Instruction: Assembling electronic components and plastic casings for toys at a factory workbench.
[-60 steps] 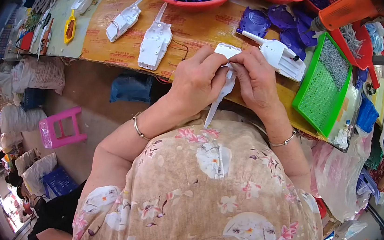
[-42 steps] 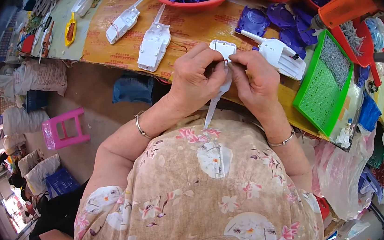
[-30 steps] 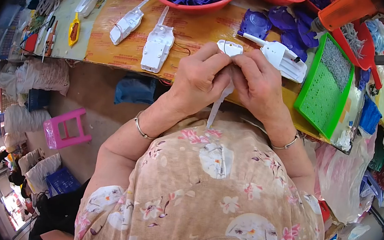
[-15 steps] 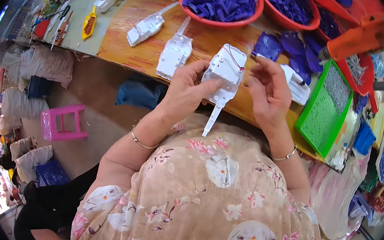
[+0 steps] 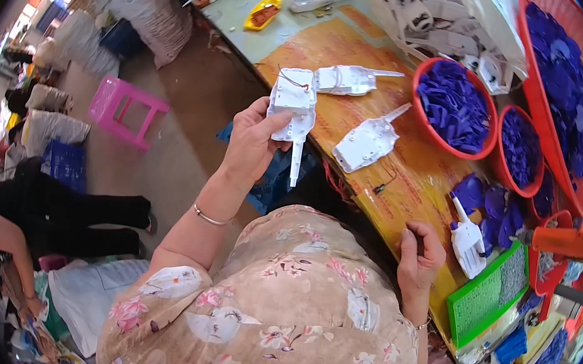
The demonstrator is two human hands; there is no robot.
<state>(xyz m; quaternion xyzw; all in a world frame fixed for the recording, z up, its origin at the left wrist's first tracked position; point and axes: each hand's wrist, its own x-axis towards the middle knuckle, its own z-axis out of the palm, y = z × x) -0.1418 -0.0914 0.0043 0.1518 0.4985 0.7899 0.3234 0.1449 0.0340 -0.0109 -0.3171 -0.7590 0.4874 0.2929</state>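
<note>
My left hand (image 5: 252, 139) grips a white plastic housing half (image 5: 293, 100), thumb across its face and its narrow stem pointing toward me. A thin dark red wire curves over the housing's upper end. My right hand (image 5: 419, 263) rests at the table's near edge, fingers loosely curled, thumb a little apart, nothing visible in it. Two similar white housing halves, one (image 5: 346, 80) just beyond the held piece and one (image 5: 366, 145) nearer the middle, lie on the table. Between the latter and my right hand is a small dark part with a thin wire (image 5: 381, 186).
Red baskets of purple pieces (image 5: 456, 107) line the far right, beside a bag of white parts (image 5: 449, 35). A white housing (image 5: 469, 247), a green tray (image 5: 489, 295) and an orange power tool (image 5: 569, 242) lie rightward. A pink stool (image 5: 125, 111) stands left; a person bends low behind.
My left hand has carried the housing leftward, away from my right hand. The right hand has dropped to the table edge. The view has turned, showing more of the far table.
</note>
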